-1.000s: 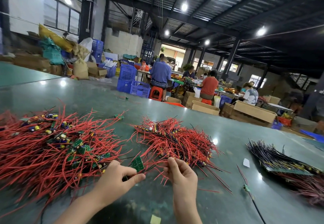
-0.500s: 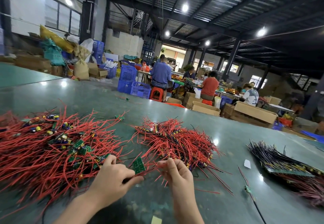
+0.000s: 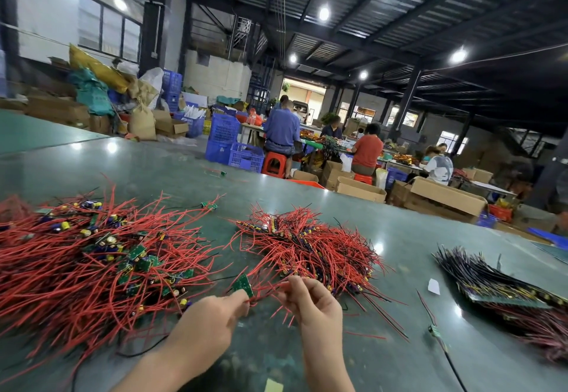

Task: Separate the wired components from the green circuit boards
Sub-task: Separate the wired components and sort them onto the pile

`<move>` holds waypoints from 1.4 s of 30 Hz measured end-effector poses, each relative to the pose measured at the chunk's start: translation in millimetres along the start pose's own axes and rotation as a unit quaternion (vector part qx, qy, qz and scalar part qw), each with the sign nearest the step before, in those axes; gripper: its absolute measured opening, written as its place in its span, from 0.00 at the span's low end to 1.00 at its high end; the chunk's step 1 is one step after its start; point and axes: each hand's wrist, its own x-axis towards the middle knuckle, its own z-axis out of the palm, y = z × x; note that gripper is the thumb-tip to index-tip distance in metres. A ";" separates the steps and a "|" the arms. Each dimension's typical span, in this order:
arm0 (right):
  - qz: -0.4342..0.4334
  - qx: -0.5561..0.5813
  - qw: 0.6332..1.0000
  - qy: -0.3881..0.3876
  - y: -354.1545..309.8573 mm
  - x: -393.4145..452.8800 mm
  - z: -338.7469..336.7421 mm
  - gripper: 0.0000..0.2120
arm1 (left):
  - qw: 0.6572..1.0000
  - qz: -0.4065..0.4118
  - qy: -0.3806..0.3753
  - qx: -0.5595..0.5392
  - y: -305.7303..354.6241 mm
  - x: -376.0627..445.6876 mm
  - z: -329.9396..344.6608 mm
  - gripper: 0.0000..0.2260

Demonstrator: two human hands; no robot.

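Both hands meet low in the middle of the view, over a dark green table (image 3: 399,238). The left hand (image 3: 209,324) pinches a small green circuit board (image 3: 243,284) between thumb and fingertips — the board stands tilted above the knuckles. The right hand (image 3: 313,302) sits just beside it, fingers curled around thin red wires (image 3: 267,295) that run from the board across the short gap between the hands.

To the left lies a big pile of red wires (image 3: 61,268), with green boards and small yellow-topped parts mixed into it. A smaller heap of red wires (image 3: 307,247) lies straight ahead, just beyond the hands; whether any boards remain in it I cannot tell. At the right edge of the table is a stack of dark wires (image 3: 491,281) resting on a flat green panel. A single black wire with a small green piece (image 3: 435,330) lies alone between the hands and that stack, and a white scrap (image 3: 434,286) lies near it. One more small board with wires (image 3: 209,206) sits apart, farther up the table.

Beyond the table, people sit on red stools (image 3: 273,162) at other benches, among blue crates (image 3: 224,136) and cardboard boxes (image 3: 445,198).
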 end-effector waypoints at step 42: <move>-0.095 -0.031 0.995 0.011 -3.3 -5.8 1.3 0.04 | 0.991 0.007 0.064 -0.120 5.5 1.1 -11.4 0.26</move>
